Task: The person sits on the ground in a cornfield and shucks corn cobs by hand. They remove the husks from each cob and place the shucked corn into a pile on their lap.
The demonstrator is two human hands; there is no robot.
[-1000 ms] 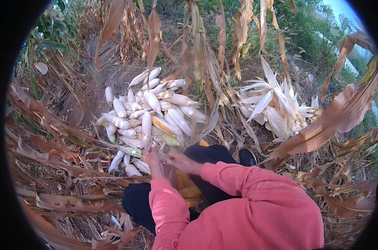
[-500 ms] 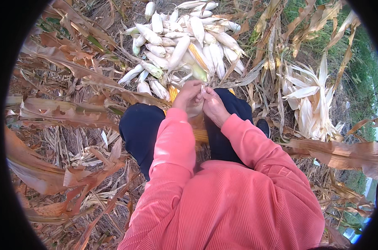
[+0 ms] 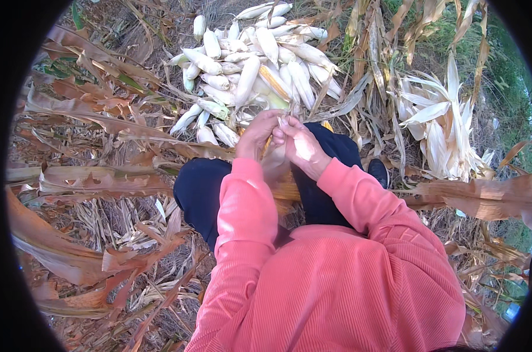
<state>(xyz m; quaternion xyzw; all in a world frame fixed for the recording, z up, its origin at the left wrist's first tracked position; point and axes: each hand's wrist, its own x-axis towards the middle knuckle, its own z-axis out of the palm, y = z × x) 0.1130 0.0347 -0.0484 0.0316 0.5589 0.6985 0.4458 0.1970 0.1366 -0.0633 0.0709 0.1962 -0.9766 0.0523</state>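
My left hand (image 3: 256, 136) and my right hand (image 3: 302, 145) meet above my knees, fingers closed and fingertips close together. Between them is an ear of corn, mostly hidden by my fingers, with a strip of yellow showing. Pale corn husk (image 3: 274, 159) hangs down between my palms. The right fingers pinch husk near the top; the exact grip of each hand is partly covered. Just beyond my hands lies a heap of corn ears in whitish husks (image 3: 246, 81), among them one with bare yellow kernels (image 3: 275, 83). Husked yellow corn (image 3: 286, 189) lies below, between my legs.
A pile of stripped, pale husks (image 3: 445, 135) sits to the right, past my dark shoe (image 3: 378, 171). Dry brown corn leaves (image 3: 84, 176) stretch in from the left, and another leaf (image 3: 483, 198) crosses at the right. Green growth (image 3: 507, 88) borders the far right.
The view has shifted slightly. My right hand has turned and risen a little against the left, its back now in sunlight. The pale husk between my hands hangs more visibly.
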